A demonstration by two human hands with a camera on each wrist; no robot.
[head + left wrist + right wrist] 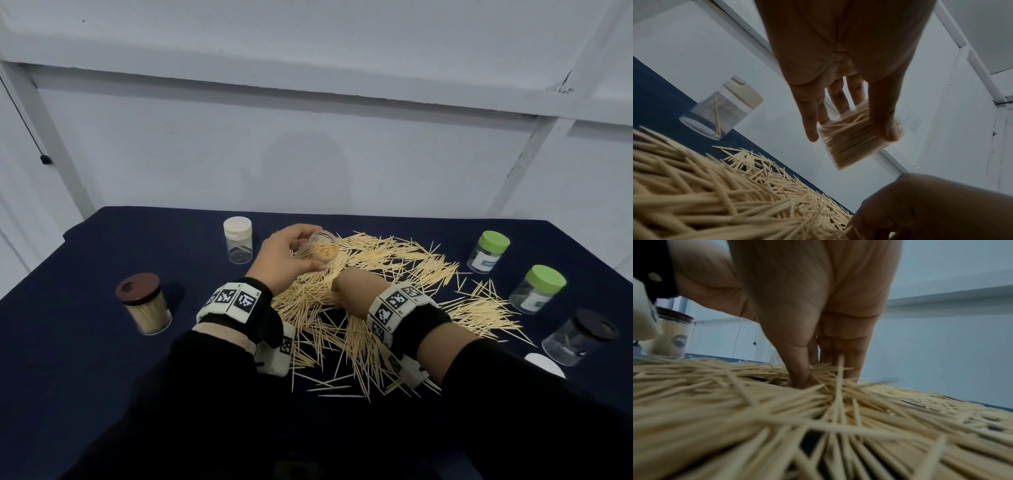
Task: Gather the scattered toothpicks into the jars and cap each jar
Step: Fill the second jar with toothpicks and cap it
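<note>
Left hand (286, 255) wrapped round clear plastic jar (322, 249), uncapped, tilted w/ mouth toward camera, half-packed w/ thin pale wooden toothpicks. Right hand (356, 289) dug into loose toothpick heap (394, 263) on dark blue cloth (85, 342), fingers (801, 369) & thumb pinching sticks. Full brown-lidded jar (145, 303) at left; white-capped jar (238, 245) near-empty.

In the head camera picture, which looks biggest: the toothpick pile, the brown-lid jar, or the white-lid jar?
1. toothpick pile, by far.
2. brown-lid jar.
3. white-lid jar, though it sits farther from the camera, so its real size against the brown one is unsure.
</note>
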